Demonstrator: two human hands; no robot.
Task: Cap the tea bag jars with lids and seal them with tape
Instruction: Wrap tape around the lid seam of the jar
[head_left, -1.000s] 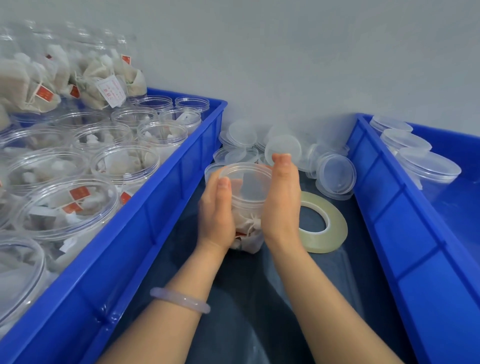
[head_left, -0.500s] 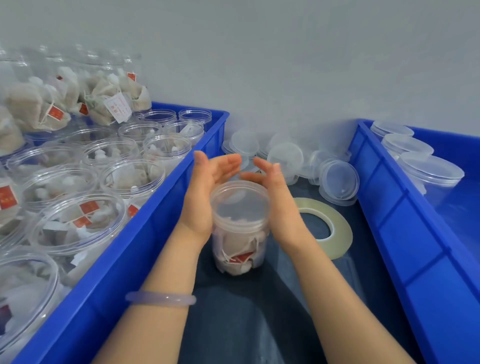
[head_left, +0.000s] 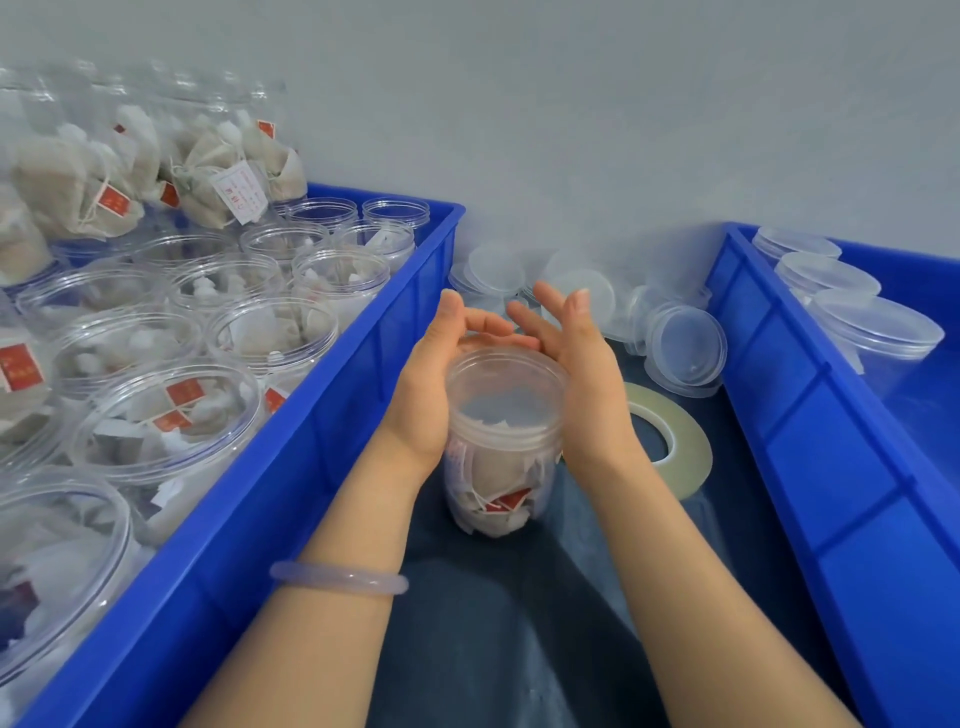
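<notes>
Uncapped open jars (head_left: 171, 415) of tea bags crowd the left blue bin (head_left: 291, 499). Just right of its wall, the left hand (head_left: 431, 379) lies flat-palmed against one side of the lid (head_left: 506, 395). The lid sits on the jar (head_left: 498, 467), which stands on the dark bench (head_left: 493, 623) between the two bins. The right hand (head_left: 587, 384) presses the lid's opposite side the same way. Neither hand curls round anything, and the fingers of both stretch straight past the lid. Whether the lid is fully seated cannot be told. Since only the palms hold the lid and nothing grips the body, an uneven roll could likely cock the lid on its thread. It could also skid or tip the light jar toward the tape roll (head_left: 675, 447) lying near it. Tape laid over a crooked lid would seal a gap. Loose lids (head_left: 685, 348) pile behind, and capped jars (head_left: 878, 327) stand in the right blue bin (head_left: 810, 415).
</notes>
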